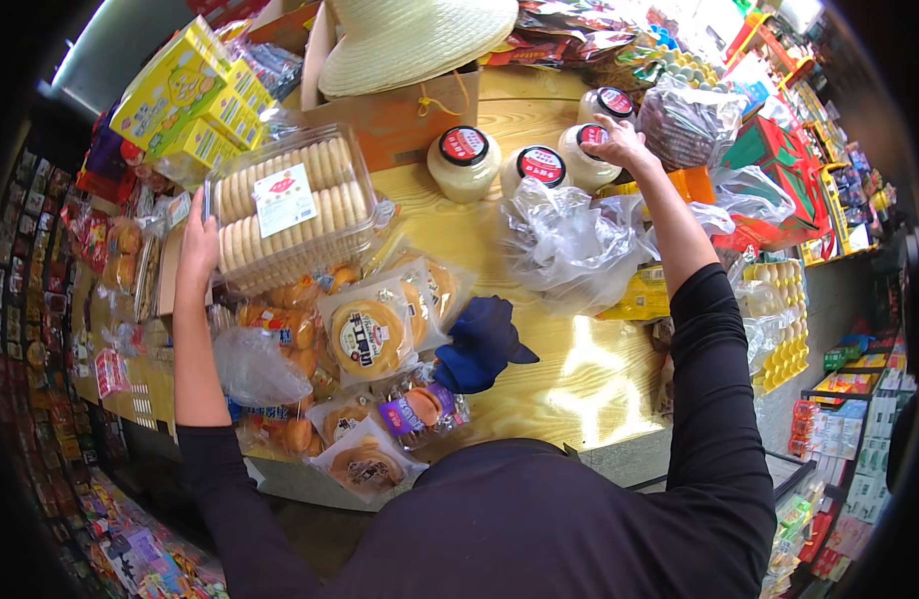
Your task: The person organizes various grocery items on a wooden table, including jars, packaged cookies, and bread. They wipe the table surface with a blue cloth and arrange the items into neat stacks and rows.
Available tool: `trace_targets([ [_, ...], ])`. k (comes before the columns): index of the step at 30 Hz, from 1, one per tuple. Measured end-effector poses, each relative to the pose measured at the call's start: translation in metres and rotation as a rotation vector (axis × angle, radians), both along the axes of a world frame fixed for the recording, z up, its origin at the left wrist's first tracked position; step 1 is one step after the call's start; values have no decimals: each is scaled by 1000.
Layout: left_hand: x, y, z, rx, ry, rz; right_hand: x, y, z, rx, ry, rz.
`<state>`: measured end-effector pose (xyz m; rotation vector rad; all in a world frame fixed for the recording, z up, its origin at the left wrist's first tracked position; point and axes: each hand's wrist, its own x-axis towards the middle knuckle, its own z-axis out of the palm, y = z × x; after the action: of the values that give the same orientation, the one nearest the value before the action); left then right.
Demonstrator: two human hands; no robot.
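Note:
My left hand [197, 254] grips the left side of a clear plastic box of round biscuits [298, 206], which bears a white label. The box lies tilted over bagged buns [284, 322]; its underside is hidden. At the far right of the table, my right hand [626, 146] has its fingers at the lid of a white-filled jar [588, 168]. Similar jars with black-rimmed, red-and-white lids stand around it: one behind [608, 105], one to the left [538, 166] and one farther left [463, 168].
A crumpled clear plastic bag [579, 239] lies before the jars. Wrapped round pastries [366, 333] and a dark blue cloth [480, 344] lie nearer me. A straw hat [422, 45] rests on a cardboard box [400, 123]. Yellow cartons [171, 90] stand left, egg trays [777, 322] right.

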<state>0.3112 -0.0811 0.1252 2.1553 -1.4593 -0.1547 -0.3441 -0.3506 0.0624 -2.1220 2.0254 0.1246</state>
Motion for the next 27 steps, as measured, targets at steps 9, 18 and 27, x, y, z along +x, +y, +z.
trace_targets([
  [9,-84,1,41,92,-402,-24,5,-15,-15,95,-108,-18],
  [18,-229,51,81,-36,0,-298,9,-18,-12,114,-101,30],
  [27,-274,110,66,101,281,-388,-12,17,-8,-127,-207,231],
])
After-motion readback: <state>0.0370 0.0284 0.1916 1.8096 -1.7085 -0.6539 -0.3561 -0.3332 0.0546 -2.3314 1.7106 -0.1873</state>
